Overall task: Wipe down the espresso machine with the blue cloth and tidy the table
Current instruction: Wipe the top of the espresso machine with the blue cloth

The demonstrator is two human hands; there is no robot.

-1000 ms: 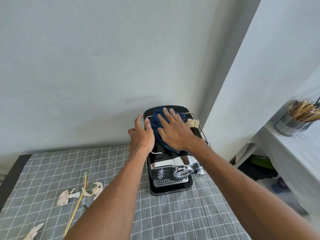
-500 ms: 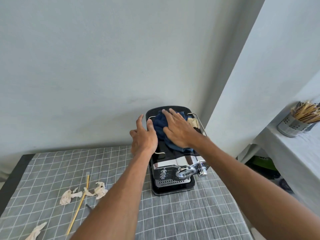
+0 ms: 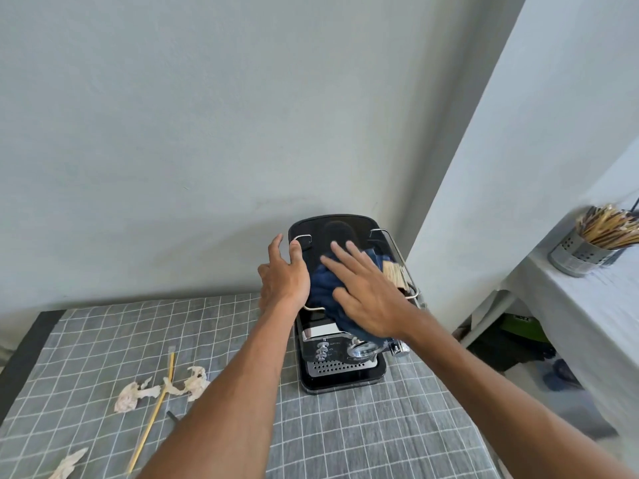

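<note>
A black and chrome espresso machine [image 3: 340, 369] stands on the grey checked tablecloth [image 3: 363, 430], against the wall. My right hand [image 3: 363, 292] lies flat with spread fingers on the dark blue cloth [image 3: 323, 288], pressing it onto the machine's glossy top. My left hand [image 3: 285, 274] grips the machine's upper left edge, fingers curled by the wire rail. Most of the cloth is hidden under my right hand.
Crumpled paper scraps [image 3: 133, 395] and a yellow stick [image 3: 154, 413] lie on the tablecloth at the left. Another scrap [image 3: 67, 464] sits near the front edge. A metal holder of sticks [image 3: 584, 250] stands on a side table at the right.
My right hand has slid the blue cloth from the back of the machine's top toward the front. The left hand has stayed on the left edge.
</note>
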